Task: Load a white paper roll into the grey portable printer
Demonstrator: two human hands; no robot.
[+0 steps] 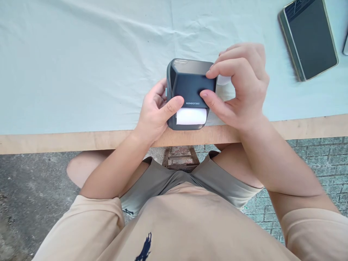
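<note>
Gripping a dark boxy device from its left side with the left hand, with that thumb laid over the front beside the pale NIIMBOT lettering. Bending the fingers of the right hand over the opposite side, with thumb and index fingertip set apart at the front; cannot tell whether pinching. Seen between the hands, just below the left thumb: curved white paper in the opening at the device's lower end. Held at the near edge of the counter, partly over the pale cloth, partly over the bare wooden strip; cannot tell whether resting there. Half hidden behind the right hand: something small and white. Lying tilted on the cloth, beyond and right of the right hand: a phone-like slab with a dark screen. Visible below the hands, past the counter's edge: a brown frame.
</note>
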